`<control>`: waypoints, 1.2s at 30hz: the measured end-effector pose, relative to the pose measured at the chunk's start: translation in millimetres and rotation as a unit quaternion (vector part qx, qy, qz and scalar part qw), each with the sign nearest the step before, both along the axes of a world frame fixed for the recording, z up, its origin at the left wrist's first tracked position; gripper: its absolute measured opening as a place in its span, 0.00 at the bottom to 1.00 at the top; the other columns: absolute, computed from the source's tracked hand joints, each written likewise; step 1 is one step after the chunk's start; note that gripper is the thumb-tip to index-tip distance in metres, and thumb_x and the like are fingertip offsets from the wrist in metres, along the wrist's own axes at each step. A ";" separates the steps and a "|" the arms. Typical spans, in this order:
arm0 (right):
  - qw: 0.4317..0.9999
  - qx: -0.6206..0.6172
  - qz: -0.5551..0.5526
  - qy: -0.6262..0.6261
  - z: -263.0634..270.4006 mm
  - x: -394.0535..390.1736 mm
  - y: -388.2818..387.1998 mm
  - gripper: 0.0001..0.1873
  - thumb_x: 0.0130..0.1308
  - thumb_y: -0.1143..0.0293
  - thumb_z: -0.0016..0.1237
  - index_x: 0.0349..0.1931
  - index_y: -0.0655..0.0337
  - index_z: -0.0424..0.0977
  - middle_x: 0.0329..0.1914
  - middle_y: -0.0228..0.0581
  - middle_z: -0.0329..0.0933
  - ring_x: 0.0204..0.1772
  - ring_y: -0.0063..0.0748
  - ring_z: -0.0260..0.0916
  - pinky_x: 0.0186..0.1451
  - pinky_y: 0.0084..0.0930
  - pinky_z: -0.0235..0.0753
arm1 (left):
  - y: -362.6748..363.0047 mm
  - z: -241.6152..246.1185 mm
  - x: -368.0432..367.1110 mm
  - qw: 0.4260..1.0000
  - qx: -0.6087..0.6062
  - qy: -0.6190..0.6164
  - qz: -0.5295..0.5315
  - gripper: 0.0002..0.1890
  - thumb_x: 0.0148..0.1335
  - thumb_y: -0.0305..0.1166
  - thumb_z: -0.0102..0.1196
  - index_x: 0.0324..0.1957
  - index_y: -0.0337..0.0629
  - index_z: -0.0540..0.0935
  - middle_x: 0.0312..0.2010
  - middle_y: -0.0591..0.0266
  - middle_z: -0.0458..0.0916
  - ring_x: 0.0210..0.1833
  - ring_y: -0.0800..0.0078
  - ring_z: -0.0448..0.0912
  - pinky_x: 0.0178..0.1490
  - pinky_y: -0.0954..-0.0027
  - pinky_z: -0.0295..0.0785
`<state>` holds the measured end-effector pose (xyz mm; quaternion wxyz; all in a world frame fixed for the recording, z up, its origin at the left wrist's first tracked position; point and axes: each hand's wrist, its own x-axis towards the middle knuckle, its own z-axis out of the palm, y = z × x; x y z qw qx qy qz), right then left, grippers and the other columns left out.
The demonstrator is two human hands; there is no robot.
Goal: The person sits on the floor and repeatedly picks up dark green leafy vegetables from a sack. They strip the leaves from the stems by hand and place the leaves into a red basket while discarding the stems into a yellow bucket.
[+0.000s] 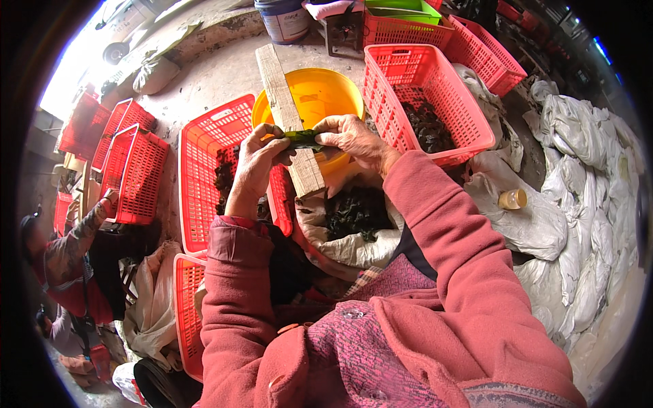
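A dark green strip of what looks like seaweed (302, 136) is stretched between my two hands, above a wooden board (281, 97). My left hand (257, 160) pinches its left end between thumb and fingers. At the other end, my right hand (352, 140) grips it the same way. The board lies slanted across the yellow plastic tub (336, 84). Just below it, nearer to me, an open white woven sack (352, 251) holds a heap of dark seaweed-like leaves (357, 211).
Red plastic crates stand on both sides, a left one (196, 188) and a right one (428, 61), each with dark leaves inside. White sacks (576, 204) are piled at right, with a small jar (512, 199) on one. A blue bucket (284, 23) stands behind. Another person (71, 260) sits at left.
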<state>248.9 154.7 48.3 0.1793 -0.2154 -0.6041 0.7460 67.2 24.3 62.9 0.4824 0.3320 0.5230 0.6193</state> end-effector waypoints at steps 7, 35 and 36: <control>0.999 -0.007 -0.041 0.026 7.1 4.0 -2.7 0.10 0.68 0.74 0.50 0.47 0.64 0.78 0.34 0.34 0.80 0.31 0.15 0.73 0.28 0.13 0.72 | -1.5 -1.2 -1.9 0.999 0.026 -0.025 0.009 0.11 0.66 0.24 0.48 0.45 0.30 0.80 0.36 0.55 0.82 0.34 0.73 0.81 0.37 0.74 0.78; 0.995 0.055 -0.082 0.027 0.2 0.1 -8.5 0.09 0.68 0.79 0.46 0.45 0.72 0.77 0.33 0.39 0.80 0.32 0.25 0.79 0.41 0.22 0.82 | 5.4 -10.3 -0.1 0.997 0.018 0.071 0.011 0.11 0.67 0.25 0.50 0.47 0.32 0.81 0.33 0.58 0.83 0.32 0.75 0.80 0.39 0.75 0.77; 0.994 0.057 -0.076 0.048 2.5 1.0 -9.4 0.09 0.68 0.79 0.46 0.45 0.72 0.77 0.33 0.39 0.80 0.32 0.25 0.79 0.41 0.22 0.82 | 4.9 -8.9 0.0 0.998 0.032 0.054 0.011 0.11 0.67 0.25 0.49 0.47 0.32 0.81 0.33 0.57 0.83 0.33 0.74 0.80 0.39 0.74 0.77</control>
